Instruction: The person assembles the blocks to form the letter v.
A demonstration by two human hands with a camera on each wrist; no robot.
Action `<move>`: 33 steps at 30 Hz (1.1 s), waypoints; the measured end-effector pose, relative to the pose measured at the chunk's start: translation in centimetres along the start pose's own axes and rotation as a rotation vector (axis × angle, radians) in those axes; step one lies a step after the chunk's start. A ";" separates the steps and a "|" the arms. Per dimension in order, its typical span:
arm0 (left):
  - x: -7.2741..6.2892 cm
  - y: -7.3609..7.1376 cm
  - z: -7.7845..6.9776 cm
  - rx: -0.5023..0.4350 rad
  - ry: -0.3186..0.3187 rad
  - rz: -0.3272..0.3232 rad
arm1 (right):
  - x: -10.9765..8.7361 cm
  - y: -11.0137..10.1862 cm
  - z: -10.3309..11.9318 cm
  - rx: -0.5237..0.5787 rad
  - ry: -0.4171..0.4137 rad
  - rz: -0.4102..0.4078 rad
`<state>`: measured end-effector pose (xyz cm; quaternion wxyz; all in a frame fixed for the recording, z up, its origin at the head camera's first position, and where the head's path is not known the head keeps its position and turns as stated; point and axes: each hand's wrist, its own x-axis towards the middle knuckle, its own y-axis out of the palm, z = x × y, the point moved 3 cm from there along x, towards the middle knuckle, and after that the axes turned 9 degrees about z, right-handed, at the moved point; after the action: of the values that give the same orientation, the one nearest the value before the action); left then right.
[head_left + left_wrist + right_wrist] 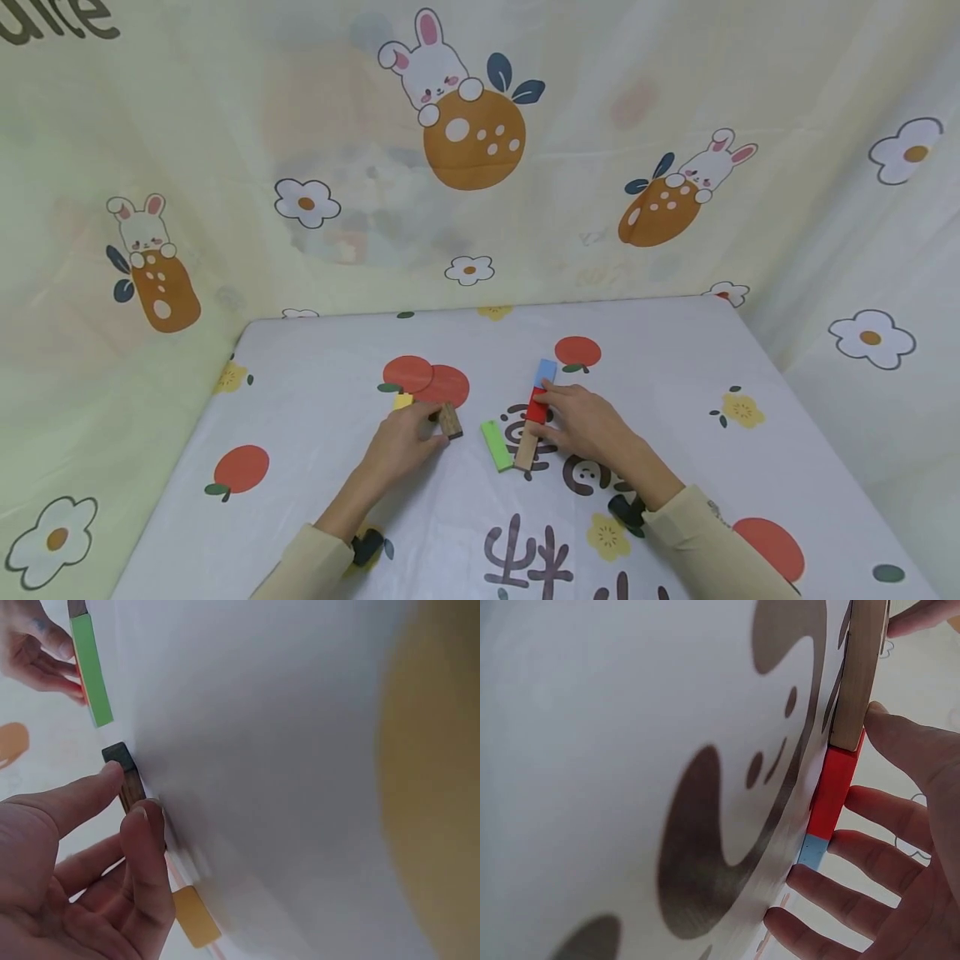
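In the head view my left hand [405,442] pinches a small dark brown wooden block [450,421] between thumb and fingers. Just behind that hand, a yellow block [402,401] is partly hidden. My right hand [592,421] has its fingers spread along a line of blocks. That line runs end to end: a blue block [546,372] farthest away, a red block [537,407] in the middle, a tan block [527,450] nearest. In the right wrist view, the thumb touches the tan block and fingertips meet the red one. Between the hands lies a green block [496,446], angled towards the tan block's near end.
A white cloth [660,350] printed with apples, flowers and dark lettering covers the table. Behind it hangs a patterned curtain [360,275] with rabbits and flowers. Dark straps [367,547] sit at both wrists.
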<state>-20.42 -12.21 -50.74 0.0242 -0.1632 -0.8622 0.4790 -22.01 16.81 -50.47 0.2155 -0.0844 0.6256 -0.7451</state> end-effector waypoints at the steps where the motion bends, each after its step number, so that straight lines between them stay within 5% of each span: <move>1: 0.1 0.0 0.0 0.012 0.004 -0.005 | 0.0 0.0 0.0 0.000 -0.002 -0.003; 33: 2.3 1.3 -2.3 0.006 -0.008 -0.004 | 0.1 0.2 0.1 0.005 0.010 0.006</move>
<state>-21.80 -9.02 -50.86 0.0224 -0.1594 -0.8612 0.4822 -22.01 16.70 -50.62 0.2149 -0.0783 0.6248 -0.7465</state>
